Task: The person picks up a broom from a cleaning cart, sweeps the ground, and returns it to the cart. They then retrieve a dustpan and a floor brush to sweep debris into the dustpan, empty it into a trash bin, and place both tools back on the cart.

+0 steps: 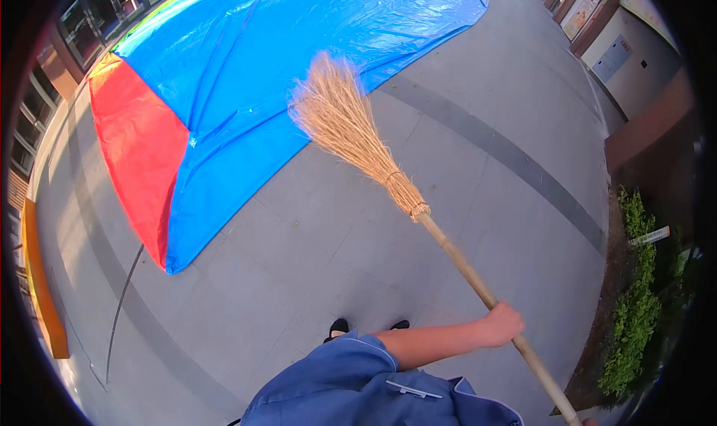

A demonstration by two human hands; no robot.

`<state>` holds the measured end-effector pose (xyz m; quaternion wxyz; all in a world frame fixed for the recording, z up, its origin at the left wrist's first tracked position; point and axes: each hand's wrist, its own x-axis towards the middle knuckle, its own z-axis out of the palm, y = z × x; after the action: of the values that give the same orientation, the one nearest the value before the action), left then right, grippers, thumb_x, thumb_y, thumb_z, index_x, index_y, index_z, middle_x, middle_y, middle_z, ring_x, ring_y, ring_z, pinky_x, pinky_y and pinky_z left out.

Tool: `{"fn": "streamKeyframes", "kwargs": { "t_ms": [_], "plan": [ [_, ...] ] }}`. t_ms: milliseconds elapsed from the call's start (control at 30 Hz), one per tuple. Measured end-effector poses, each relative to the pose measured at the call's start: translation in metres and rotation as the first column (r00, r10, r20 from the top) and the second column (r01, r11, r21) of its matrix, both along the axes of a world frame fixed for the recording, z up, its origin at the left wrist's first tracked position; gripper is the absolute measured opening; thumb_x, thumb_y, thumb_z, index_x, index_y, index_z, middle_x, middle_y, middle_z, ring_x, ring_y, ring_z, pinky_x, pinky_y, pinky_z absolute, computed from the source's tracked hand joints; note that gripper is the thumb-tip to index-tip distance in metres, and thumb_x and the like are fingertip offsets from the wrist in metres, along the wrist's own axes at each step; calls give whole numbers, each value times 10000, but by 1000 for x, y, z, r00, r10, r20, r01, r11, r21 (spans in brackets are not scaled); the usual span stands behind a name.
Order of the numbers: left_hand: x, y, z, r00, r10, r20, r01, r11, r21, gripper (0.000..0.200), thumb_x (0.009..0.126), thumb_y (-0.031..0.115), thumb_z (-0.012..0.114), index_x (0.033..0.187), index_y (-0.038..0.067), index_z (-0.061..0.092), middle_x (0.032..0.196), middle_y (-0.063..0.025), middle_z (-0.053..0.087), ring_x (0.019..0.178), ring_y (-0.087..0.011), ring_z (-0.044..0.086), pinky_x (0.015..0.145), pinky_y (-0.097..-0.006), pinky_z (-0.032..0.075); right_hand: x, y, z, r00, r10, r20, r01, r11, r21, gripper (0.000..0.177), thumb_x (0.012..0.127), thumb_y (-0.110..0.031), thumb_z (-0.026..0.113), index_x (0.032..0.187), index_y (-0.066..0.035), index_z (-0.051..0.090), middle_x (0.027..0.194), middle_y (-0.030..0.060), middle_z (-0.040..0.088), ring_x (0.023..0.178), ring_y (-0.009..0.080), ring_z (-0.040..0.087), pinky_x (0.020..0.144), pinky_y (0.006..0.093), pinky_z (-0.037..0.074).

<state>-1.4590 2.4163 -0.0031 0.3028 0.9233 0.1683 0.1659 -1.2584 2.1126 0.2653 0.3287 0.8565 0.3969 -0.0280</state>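
Observation:
A straw broom (pixel 355 131) with a long wooden handle runs diagonally from upper left to lower right. Its bristles are raised in front of the blue sheet, slightly blurred at the tips. My left hand (pixel 504 323) reaches across my body, its fingers wrapped round the middle of the handle. Only a sliver of my right hand (pixel 590 422) shows at the bottom edge, against the lower end of the handle. The large blue sheet (pixel 246 75) lies on the pavement, with a red section (pixel 142 157) at its left corner.
Grey paving (pixel 299 276) with darker bands surrounds my feet in black shoes (pixel 340 326). A thin dark cord (pixel 123 299) trails from the sheet's corner. At the left stands a yellow-orange barrier (pixel 41 291); green plants (pixel 631 314) and a wall (pixel 635 60) line the right side.

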Motion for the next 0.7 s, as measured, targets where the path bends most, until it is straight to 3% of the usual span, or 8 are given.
{"fn": "streamKeyframes", "kwargs": {
  "t_ms": [100, 167, 333, 433, 533, 600, 633, 700],
  "plan": [
    [0, 1, -4, 984, -84, -159, 64, 990, -129, 74, 756, 122, 565, 760, 87, 631, 701, -59, 640, 703, -271, 647, 653, -454, 475, 72, 28, 13, 973, 70, 220, -96, 990, 108, 100, 732, -192, 604, 745, -94, 591, 719, 155, 624, 692, 370, 603, 591, 493, 451],
    [12, -16, -40, 989, 146, 37, -143, 988, -60, 88, 786, 119, 531, 832, 69, 587, 708, -112, 631, 707, -313, 642, 547, -453, 465, 95, 101, 20, 941, 199, 273, -222, 973, 56, 107, 757, -145, 555, 787, -42, 548, 755, 187, 566, 706, 400, 555, 617, 492, 426],
    [2, -13, -121, 932, 359, -51, -359, 889, -284, 132, 764, 94, 531, 893, 84, 559, 690, -138, 590, 677, -337, 609, 566, -454, 463, 169, 218, -47, 748, 624, 224, -663, 693, 283, 166, 610, 54, 471, 769, 20, 439, 799, 213, 451, 844, 434, 453, 910, 551, 337],
    [43, -32, -150, 953, 297, -60, -302, 916, -263, 120, 778, 103, 519, 891, 96, 560, 695, -132, 587, 693, -336, 611, 577, -448, 465, 180, 167, -52, 800, 528, 286, -595, 763, 252, 128, 622, 36, 473, 741, 16, 433, 792, 213, 449, 844, 430, 455, 923, 550, 331],
    [138, -71, -139, 1000, -22, -15, 18, 962, -271, 107, 776, 89, 527, 872, 79, 574, 727, -122, 603, 726, -324, 619, 608, -447, 471, 186, 47, 8, 886, 408, 220, -435, 896, 89, 267, 631, 35, 491, 896, 38, 466, 928, 234, 462, 905, 439, 455, 822, 526, 365],
    [205, -91, -125, 978, -206, 20, 203, 936, -286, 79, 776, 81, 529, 831, 66, 583, 763, -123, 618, 753, -319, 625, 640, -453, 474, 113, 8, 48, 931, 148, 333, -142, 989, -42, 85, 701, -180, 603, 743, -107, 599, 764, 130, 629, 740, 352, 600, 624, 467, 446],
    [238, -101, -124, 949, -313, 37, 312, 917, -249, 69, 766, 75, 542, 814, 72, 593, 764, -113, 620, 770, -304, 622, 673, -440, 459, 88, -14, 53, 941, -80, 328, 116, 989, -92, 115, 683, -177, 610, 767, -99, 610, 798, 124, 628, 768, 337, 595, 659, 438, 443],
    [279, -124, -126, 889, -454, 61, 455, 861, -226, 62, 757, 69, 556, 796, 79, 603, 764, -103, 622, 787, -289, 620, 706, -427, 445, 55, -56, 40, 952, -136, 276, 155, 987, -48, 179, 702, -200, 623, 852, -102, 635, 769, 124, 633, 702, 316, 615, 568, 437, 465]
  ]
}}
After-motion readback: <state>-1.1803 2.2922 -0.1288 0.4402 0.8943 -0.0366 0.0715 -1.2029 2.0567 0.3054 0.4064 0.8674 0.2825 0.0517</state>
